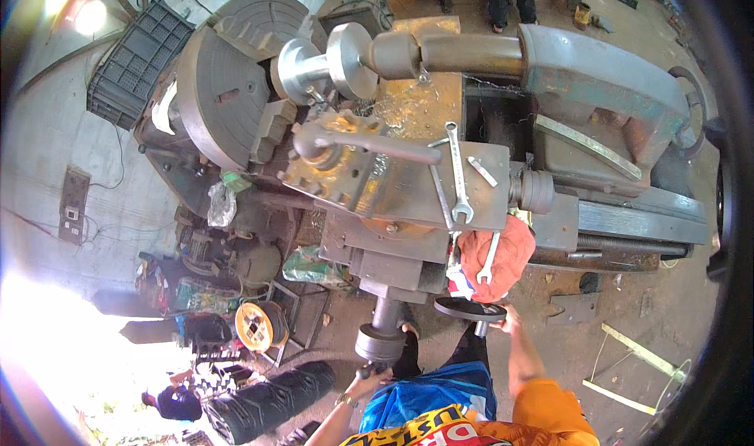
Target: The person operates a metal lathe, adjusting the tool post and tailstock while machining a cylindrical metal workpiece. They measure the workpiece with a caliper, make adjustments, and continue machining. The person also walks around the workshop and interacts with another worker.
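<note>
I stand at a large grey metal lathe. My left hand is closed around the handle of a grey cross-slide crank at the carriage's near end. My right hand grips the rim of a dark round handwheel below the apron. A shiny turned metal workpiece sits in the big round chuck, held at its right end by the tailstock centre. The tool post with its long lever stands just below the workpiece.
Two spanners and a small tool lie on the carriage plate. An orange rag with a spanner hangs off it. A black crate leans at far left; a yellow cable reel, a rolled dark mat, another person's legs far behind.
</note>
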`<state>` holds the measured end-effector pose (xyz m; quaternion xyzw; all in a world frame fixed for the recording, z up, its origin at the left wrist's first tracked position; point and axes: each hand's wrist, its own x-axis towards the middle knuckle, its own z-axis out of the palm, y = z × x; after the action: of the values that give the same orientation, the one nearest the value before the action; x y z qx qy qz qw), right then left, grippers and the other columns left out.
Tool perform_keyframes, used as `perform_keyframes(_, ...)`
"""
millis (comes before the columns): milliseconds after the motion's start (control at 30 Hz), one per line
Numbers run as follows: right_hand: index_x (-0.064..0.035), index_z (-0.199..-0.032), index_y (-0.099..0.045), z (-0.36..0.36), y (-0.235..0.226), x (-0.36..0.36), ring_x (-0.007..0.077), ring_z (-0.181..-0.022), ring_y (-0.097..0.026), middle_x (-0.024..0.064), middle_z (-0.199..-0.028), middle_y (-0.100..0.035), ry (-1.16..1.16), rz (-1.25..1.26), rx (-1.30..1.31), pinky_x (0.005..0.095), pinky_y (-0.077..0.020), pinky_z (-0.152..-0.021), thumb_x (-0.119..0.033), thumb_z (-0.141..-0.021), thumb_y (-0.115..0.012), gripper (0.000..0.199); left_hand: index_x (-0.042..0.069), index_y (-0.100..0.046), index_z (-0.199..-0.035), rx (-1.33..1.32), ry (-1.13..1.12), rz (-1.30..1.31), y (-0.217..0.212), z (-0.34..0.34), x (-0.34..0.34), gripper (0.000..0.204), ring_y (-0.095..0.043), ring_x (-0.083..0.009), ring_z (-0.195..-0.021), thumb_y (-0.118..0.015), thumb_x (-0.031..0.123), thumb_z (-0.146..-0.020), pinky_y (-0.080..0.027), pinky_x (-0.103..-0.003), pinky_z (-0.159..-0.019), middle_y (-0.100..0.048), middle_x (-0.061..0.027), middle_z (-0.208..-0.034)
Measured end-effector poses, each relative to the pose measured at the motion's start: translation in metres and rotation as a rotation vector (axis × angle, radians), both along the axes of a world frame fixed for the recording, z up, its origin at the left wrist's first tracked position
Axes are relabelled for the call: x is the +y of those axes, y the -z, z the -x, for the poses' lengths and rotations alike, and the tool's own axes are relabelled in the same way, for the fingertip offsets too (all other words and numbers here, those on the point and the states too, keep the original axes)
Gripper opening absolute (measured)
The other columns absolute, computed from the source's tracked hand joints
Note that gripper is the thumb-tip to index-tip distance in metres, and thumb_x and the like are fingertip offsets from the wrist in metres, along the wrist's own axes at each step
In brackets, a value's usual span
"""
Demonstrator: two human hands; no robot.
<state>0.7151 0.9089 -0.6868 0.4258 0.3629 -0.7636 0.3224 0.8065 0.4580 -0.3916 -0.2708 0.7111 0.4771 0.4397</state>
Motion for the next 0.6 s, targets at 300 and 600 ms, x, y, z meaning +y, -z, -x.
perform_keyframes(300,-0.0090,-0.107,-0.067,-0.004,0.033,-0.020,0.0262,-0.073,-0.067,0.0088,-0.094,-0.072,-0.032,0.427,-0.090,0.0439,-0.0566,-0.061,-0.042,-0.099,-0.053,0.037,0.006,-0.072,-0.100,0.085,-0.072,0.387,0.012,0.000,0.030,0.039,-0.069,-0.0247,-0.087,-0.076,0.042,-0.084,-0.056,-0.038,-0.074,-0.073,-0.0123,-0.090)
perform_keyframes(600,-0.0074,-0.107,-0.066,0.023,-0.106,-0.019,0.0258,-0.065,-0.065,0.0099,-0.090,-0.070,0.097,0.293,0.005,0.0402,-0.0550,-0.054,-0.041,-0.099,-0.051,0.038,0.005,-0.073,-0.092,0.287,-0.019,0.745,0.031,0.000,0.036,0.033,-0.072,-0.0321,-0.082,-0.078,0.034,-0.078,-0.058,-0.040,-0.071,-0.074,-0.0160,-0.085)
